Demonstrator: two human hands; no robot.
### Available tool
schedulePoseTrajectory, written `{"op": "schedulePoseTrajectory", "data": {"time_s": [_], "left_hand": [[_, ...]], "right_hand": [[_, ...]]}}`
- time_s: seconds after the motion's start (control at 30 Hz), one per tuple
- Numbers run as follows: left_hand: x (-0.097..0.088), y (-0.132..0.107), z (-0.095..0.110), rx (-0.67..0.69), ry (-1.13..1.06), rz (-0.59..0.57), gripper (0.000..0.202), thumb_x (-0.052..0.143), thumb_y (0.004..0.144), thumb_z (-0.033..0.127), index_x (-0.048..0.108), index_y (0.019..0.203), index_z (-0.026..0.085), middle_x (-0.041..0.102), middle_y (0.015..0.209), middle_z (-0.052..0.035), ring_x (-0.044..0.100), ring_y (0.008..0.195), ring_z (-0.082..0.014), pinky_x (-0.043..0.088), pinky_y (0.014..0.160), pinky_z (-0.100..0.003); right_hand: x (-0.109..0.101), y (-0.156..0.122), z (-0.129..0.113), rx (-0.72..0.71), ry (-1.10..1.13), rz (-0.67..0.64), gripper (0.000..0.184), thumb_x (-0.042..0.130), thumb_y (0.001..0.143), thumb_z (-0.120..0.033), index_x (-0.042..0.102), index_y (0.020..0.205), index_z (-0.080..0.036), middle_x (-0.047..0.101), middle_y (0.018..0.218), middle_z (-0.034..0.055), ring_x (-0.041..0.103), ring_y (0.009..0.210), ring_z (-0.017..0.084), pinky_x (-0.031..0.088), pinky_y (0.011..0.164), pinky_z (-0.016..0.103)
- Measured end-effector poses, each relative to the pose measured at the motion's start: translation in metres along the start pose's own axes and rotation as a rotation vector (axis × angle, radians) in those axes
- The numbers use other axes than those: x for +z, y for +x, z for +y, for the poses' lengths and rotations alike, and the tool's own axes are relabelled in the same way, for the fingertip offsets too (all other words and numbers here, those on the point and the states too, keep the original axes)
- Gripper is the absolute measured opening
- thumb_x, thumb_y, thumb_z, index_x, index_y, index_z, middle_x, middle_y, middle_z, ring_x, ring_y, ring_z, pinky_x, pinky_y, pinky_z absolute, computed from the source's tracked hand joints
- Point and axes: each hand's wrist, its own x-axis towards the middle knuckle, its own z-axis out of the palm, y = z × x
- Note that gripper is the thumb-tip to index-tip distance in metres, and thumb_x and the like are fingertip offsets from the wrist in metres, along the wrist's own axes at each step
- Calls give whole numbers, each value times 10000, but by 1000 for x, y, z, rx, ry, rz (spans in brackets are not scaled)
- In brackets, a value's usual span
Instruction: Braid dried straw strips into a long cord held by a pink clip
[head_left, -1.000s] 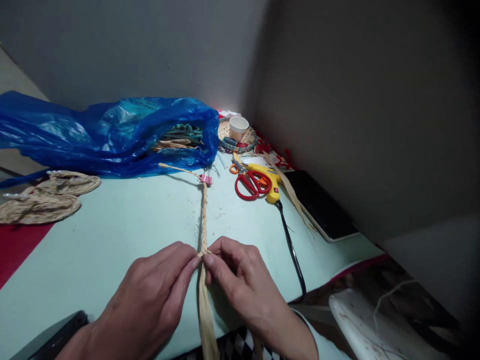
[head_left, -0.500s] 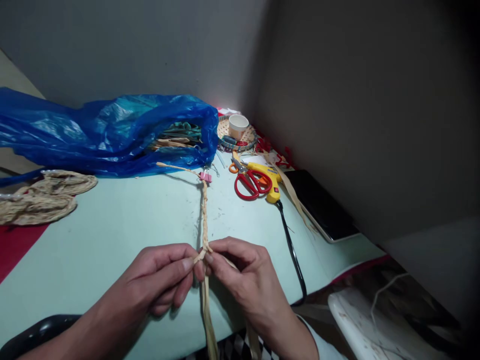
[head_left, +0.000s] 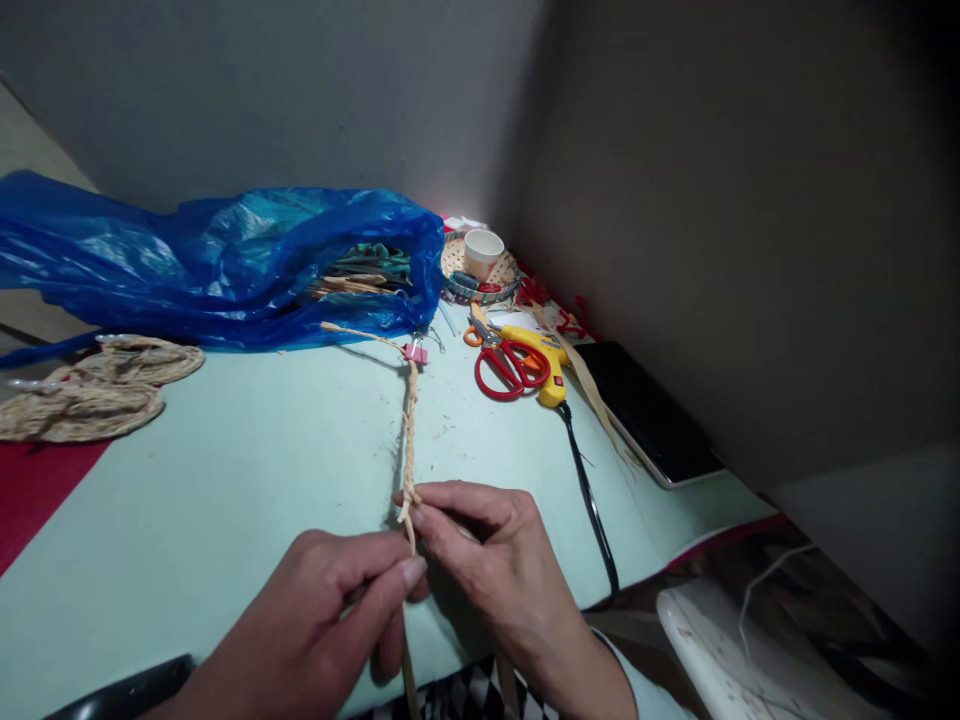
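Observation:
A pale plaited braid of flat fibre strands (head_left: pixel 409 430) runs down the table toward me, its far end gripped by a pink binder clip (head_left: pixel 416 354). At its lower end my right hand (head_left: pixel 495 560) pinches the braid between thumb and forefinger, with one strand trailing below the palm. My left hand (head_left: pixel 337 600), closed, pinches a loose strand just beneath the plaited part. Another strand hangs down past the table's edge. The fingertips hide part of the lower crossing.
Behind lies a blue plastic bag (head_left: pixel 225 260) of fibre strips. Red-handled scissors (head_left: pixel 510 370), a yellow glue gun (head_left: pixel 553 375) and a dark tablet (head_left: pixel 652 415) lie to the right. A woven tray (head_left: pixel 454 265) holds a paper cup (head_left: pixel 482 252). Woven soles (head_left: pixel 90 405) sit left.
My left hand has moved down and slightly right, from a strand held out leftward to one hanging below the braid. My right hand keeps its pinch. The view has shifted slightly.

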Motion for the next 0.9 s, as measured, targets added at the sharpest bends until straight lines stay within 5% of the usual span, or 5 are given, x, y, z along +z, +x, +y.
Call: {"op": "schedulePoseTrajectory", "data": {"time_s": [0.1,0.3,0.47,0.63,0.9], "left_hand": [[6,-3,-6,256,268,115,397,440,951,325,582,594,223,572,511,15,536,453,-134,363,539,-281],[0,-2,-11,474,445,49,286,454,958,215,699,811,229,705,705,-29,654,609,-174,432,579,-272],[-14,7,-1,229,82,290,185,642,876,342,619,730,232,633,776,-9,612,738,-187,455,673,-279],[-16,19,6,-65,-566,-102,217,679,849,367,535,893,211,641,791,-9,614,744,-182,486,713,-306],[-8,20,-1,-122,-755,-153,259,726,841,358,557,882,167,550,704,43,256,481,-29,177,443,-188]], "right_hand": [[-3,-1,-3,38,10,-62,186,631,890,-245,807,871,-187,739,775,23,639,750,146,506,700,238],[-4,-1,-9,69,74,-82,168,647,867,-242,787,834,-155,717,733,25,621,690,135,506,694,243],[-6,-3,-10,-16,82,-83,189,627,894,-223,813,891,-188,750,796,20,671,816,156,510,792,248],[-7,-5,-12,-31,72,-126,262,543,955,-206,804,980,-194,737,722,0,651,695,129,509,733,232],[-1,-10,-10,-94,-188,-94,272,513,965,-180,782,994,-209,707,778,-2,633,770,143,484,766,256]]}}
